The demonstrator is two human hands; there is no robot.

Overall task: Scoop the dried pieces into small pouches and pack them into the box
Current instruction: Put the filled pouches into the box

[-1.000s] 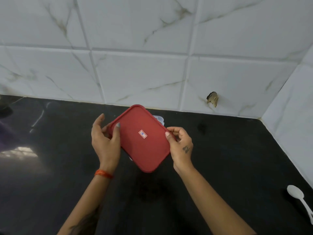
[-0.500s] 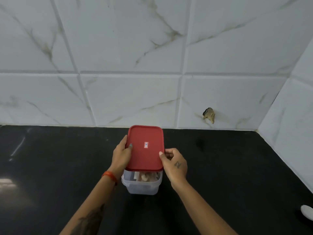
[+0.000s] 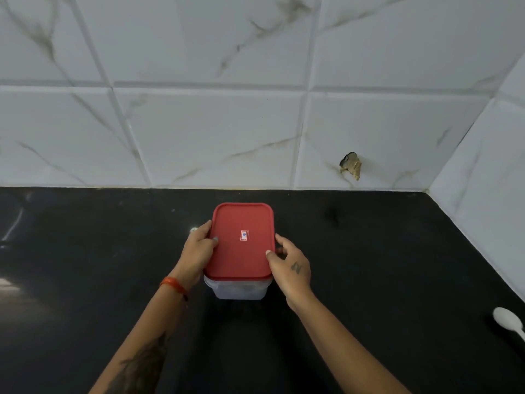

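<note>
On black counter [image 3: 383, 265], near middle, box [image 3: 240, 290] stands short of tiled back wall [image 3: 227, 132]; side wall meets counter at right, forming corner. Dark surface lies bare left, right and in front of box. White spoon [image 3: 508, 321] at right frame edge, well apart. Box translucent, rectangular, rounded corners; red lid [image 3: 241, 243] sits on top. Left hand [image 3: 199, 248] grips lid's left edge, thumb on top. Right hand [image 3: 289, 265] grips lid's right edge, thumb on top. Small label at lid centre, writing unreadable.
</note>
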